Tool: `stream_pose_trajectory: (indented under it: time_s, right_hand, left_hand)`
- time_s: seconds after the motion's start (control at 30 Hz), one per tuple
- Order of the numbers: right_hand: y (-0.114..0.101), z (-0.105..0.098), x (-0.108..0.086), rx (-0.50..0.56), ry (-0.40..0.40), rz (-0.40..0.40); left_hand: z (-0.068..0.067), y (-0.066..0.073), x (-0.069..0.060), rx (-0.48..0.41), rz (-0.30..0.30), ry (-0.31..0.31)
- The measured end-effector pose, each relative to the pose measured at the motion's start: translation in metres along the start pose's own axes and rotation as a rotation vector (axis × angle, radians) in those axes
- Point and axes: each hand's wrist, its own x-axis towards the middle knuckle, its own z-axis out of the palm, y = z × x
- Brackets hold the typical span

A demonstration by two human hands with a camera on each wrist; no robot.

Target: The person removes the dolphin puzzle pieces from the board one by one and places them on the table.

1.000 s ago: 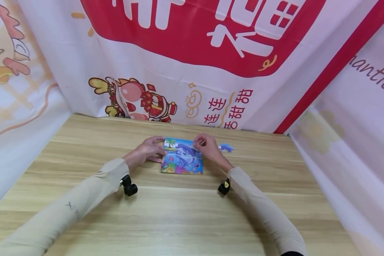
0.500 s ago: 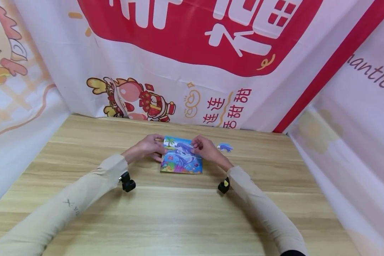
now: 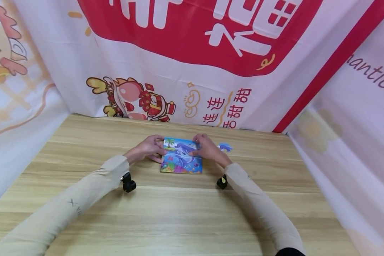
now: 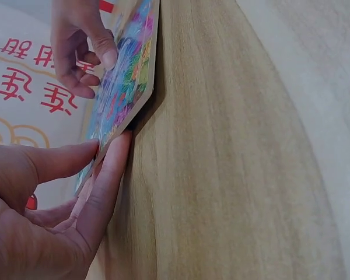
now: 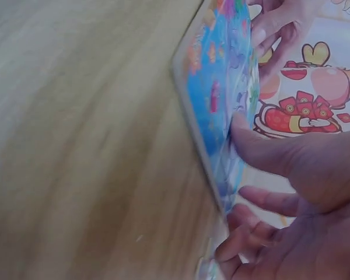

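A square picture board [image 3: 180, 160] with dolphins, a palm tree and coral lies near the back of the wooden table. My left hand [image 3: 147, 147] grips its left edge; in the left wrist view the thumb of that hand [image 4: 41, 204] is on top and fingers are beneath. My right hand [image 3: 208, 148] is at the upper right part of the board. In the right wrist view, the thumb of this hand [image 5: 303, 192] touches the picture, its other fingers bent by the board's edge. A small blue-purple piece [image 3: 225, 147] lies right of the board, partly behind my right hand.
The wooden table [image 3: 166, 217] reaches back to a printed cloth [image 3: 185, 89] hanging behind it. More cloth hangs on the left and right sides. A small black device [image 3: 128, 182] is strapped at my left wrist, another [image 3: 222, 182] at my right wrist.
My right hand's fingers have spread from a close pinch above the picture, with the thumb now lower on it. My left hand has stayed on the board's left edge.
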Motion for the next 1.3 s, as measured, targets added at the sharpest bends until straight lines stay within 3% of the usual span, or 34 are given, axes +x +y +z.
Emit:
stream_pose_trajectory:
  time_s: [0.2, 0.63, 0.83, 1.03, 1.3]
  right_hand:
    - [-0.003, -0.006, 0.003, -0.037, -0.058, 0.026]
    - [-0.014, -0.007, 0.014, -0.051, -0.150, 0.060]
    - [-0.014, 0.000, 0.013, -0.057, -0.182, 0.062]
    - [-0.016, -0.003, 0.016, -0.078, -0.152, 0.031]
    - [-0.012, -0.006, 0.010, -0.007, -0.095, 0.041]
  left_hand:
    - [0.000, 0.000, 0.003, -0.010, 0.008, -0.017]
    - [-0.002, -0.004, -0.005, 0.021, -0.011, -0.009]
    - [-0.001, -0.007, -0.006, -0.001, -0.053, -0.007]
    - [-0.002, -0.005, -0.006, 0.001, -0.049, 0.015]
    - [-0.001, 0.000, -0.001, -0.013, -0.045, -0.003]
